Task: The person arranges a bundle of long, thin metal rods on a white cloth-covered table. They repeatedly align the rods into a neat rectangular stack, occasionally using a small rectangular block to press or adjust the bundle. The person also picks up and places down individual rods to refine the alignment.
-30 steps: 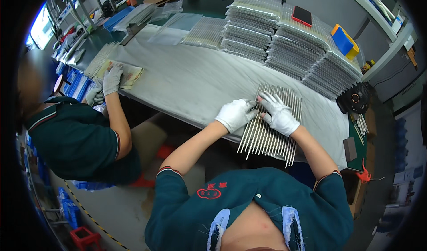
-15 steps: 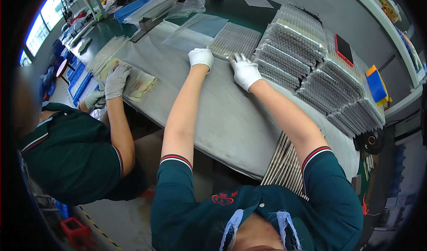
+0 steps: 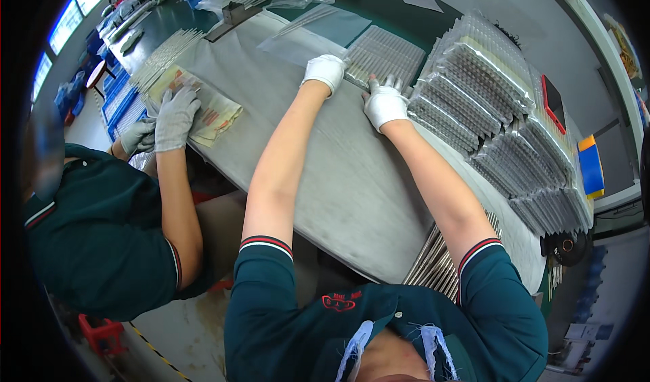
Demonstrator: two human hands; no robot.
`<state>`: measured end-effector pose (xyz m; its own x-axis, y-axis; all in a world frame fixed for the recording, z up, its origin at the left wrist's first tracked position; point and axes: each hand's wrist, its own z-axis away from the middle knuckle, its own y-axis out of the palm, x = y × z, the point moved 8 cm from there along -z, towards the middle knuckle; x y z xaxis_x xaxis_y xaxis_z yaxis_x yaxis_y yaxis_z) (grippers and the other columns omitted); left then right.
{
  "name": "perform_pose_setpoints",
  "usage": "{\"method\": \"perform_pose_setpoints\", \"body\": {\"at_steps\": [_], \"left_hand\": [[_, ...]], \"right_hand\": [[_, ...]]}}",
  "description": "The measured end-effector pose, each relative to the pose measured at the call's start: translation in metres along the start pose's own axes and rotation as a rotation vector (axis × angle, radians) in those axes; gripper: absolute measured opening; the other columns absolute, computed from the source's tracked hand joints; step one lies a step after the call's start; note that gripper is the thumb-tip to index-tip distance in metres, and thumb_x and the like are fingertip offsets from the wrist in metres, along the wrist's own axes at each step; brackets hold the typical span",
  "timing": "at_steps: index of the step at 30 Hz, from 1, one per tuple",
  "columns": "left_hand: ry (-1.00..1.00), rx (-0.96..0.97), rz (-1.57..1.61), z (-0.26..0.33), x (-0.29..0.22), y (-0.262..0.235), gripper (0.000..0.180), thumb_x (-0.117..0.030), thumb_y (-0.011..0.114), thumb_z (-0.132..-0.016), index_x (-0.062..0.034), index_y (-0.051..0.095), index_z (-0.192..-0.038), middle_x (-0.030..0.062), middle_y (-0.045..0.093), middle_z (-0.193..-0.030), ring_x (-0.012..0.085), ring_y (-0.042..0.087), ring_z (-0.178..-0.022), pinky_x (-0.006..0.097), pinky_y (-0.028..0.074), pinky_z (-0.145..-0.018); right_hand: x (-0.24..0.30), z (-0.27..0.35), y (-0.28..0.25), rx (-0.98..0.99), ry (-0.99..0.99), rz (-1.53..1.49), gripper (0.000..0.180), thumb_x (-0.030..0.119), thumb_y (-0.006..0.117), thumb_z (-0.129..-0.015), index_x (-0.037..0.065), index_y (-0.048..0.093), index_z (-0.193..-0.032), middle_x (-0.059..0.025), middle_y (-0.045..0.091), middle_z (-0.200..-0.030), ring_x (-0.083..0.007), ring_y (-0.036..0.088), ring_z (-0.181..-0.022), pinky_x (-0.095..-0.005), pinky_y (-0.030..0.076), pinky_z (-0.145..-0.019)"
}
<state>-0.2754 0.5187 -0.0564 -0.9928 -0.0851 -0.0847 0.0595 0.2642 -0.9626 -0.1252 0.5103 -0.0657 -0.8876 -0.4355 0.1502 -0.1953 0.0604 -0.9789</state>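
A flat clear ridged pack of slim rods (image 3: 384, 57) lies on the grey-covered bench, beyond my hands. My left hand (image 3: 326, 74), in a white glove, is closed at the pack's near left corner; its fingertips are hidden, so what it grips cannot be made out. At the near edge, toward the right, my right hand (image 3: 387, 104) rests with gloved fingers apart and the fingertips touching the pack. Left of the pack, a few thin rods (image 3: 308, 20) lie on a translucent sheet (image 3: 291, 47).
Tall stacks of similar clear packs (image 3: 467, 77) stand at the right, with a red-edged phone (image 3: 553, 104) on top. Metal rods (image 3: 440, 260) lie by my right forearm. At the left, a co-worker's gloved hand (image 3: 177, 118) rests on a printed cloth near thin white rods (image 3: 162, 60).
The whole view has shifted, so the bench things sit farther right. My right hand's fingers are spread a little more. Both hands stay at the pack's near edge.
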Motion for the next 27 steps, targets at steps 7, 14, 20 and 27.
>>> {"method": "perform_pose_setpoints", "body": {"at_steps": [7,14,20,27], "left_hand": [[-0.065,-0.003,0.013,0.007,-0.006,-0.002,0.038,-0.033,0.035,-0.099,-0.0156,0.067,-0.108,0.0152,0.067,-0.098,0.0319,0.065,-0.093,0.043,0.051,-0.081],[-0.139,-0.002,-0.11,0.016,-0.014,-0.001,0.032,-0.026,0.038,-0.098,-0.0181,0.064,-0.114,0.012,0.067,-0.104,0.0321,0.066,-0.088,0.045,0.053,-0.075],[-0.01,-0.269,-0.143,0.06,-0.03,-0.022,0.036,-0.022,0.044,-0.093,-0.0159,0.056,-0.126,0.0108,0.063,-0.118,0.0315,0.066,-0.083,0.045,0.053,-0.071],[0.225,-0.222,0.083,0.158,-0.115,-0.096,0.041,-0.029,0.055,-0.089,-0.0109,0.056,-0.126,0.0107,0.065,-0.11,0.028,0.063,-0.093,0.043,0.051,-0.078]], "right_hand": [[-0.008,0.001,0.002,-0.007,-0.047,0.033,0.059,0.041,0.054,-0.089,0.015,0.043,-0.141,-0.026,0.027,-0.149,-0.0449,0.023,-0.139,-0.0646,0.014,-0.109],[-0.008,0.002,-0.001,0.032,-0.047,0.036,0.061,0.041,0.052,-0.09,0.015,0.038,-0.144,-0.0248,0.024,-0.151,-0.0429,0.021,-0.14,-0.0611,0.014,-0.111],[0.015,0.058,-0.031,0.125,-0.303,0.034,0.07,0.044,0.051,-0.09,0.006,0.031,-0.146,-0.0213,0.025,-0.151,-0.0359,0.022,-0.141,-0.0544,0.018,-0.113],[-0.037,0.239,-0.097,0.254,-0.658,-0.086,0.065,0.033,0.053,-0.089,0.003,0.035,-0.143,-0.0218,0.027,-0.15,-0.0398,0.022,-0.14,-0.0556,0.02,-0.113]]}}
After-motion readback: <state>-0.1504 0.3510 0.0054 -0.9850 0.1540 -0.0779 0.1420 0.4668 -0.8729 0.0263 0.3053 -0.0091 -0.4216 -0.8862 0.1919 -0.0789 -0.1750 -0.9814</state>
